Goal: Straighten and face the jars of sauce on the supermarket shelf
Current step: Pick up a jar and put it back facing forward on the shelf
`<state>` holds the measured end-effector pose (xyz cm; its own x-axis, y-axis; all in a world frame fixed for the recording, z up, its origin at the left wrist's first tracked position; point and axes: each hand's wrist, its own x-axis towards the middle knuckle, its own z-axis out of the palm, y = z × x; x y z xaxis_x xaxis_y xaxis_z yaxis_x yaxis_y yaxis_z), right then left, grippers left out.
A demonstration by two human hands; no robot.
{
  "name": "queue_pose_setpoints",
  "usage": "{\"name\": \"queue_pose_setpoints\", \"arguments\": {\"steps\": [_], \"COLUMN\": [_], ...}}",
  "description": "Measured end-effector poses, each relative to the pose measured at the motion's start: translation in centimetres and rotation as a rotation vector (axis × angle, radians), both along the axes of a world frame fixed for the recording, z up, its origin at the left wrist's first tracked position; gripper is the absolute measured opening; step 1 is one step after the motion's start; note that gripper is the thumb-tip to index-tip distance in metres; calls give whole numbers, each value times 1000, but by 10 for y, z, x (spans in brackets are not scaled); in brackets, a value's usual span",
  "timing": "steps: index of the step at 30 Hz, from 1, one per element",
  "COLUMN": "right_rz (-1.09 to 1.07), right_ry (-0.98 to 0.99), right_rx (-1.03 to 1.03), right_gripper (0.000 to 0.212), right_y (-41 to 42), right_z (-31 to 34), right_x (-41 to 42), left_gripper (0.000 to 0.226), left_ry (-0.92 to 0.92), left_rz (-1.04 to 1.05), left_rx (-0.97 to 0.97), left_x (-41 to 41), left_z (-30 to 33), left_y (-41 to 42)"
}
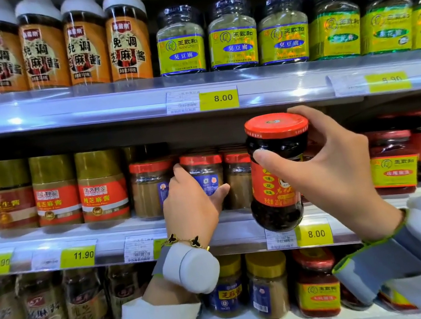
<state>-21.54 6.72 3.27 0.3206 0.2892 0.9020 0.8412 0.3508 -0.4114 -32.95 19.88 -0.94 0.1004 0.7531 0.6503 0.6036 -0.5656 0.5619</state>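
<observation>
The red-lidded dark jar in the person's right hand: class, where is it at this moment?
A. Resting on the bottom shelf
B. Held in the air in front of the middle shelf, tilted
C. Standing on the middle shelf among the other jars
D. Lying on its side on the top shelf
B: the right hand grips the dark jar near its red lid, and its base hangs tilted in front of the middle shelf's edge.

light: bright, even, from above | glare: white streaks on shelf rail (111, 103) up-left of grip | blur: soft toward frame edges | distortion: wide-angle bowing of shelves
</observation>
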Motion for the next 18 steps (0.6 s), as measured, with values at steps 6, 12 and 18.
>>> {"name": "queue_pose_setpoints", "arguments": {"steps": [6, 12, 18], "right_rz": [6, -12, -68], "right_ry": [4, 32, 75], "right_rx": [-19, -33, -15], "right_gripper": [67, 67, 46], "right_y": [3, 0, -19], "right_z": [-3, 0, 7], "right_x": [6, 14, 30], "left_gripper": [102, 63, 37], "left_ry": [148, 247, -145], "left_rz": [56, 265, -345], "left_rx": [-26, 202, 413], "left_x": [-7, -19, 13], "left_z": [2, 10, 26], "left_y": [-2, -34, -90]}}
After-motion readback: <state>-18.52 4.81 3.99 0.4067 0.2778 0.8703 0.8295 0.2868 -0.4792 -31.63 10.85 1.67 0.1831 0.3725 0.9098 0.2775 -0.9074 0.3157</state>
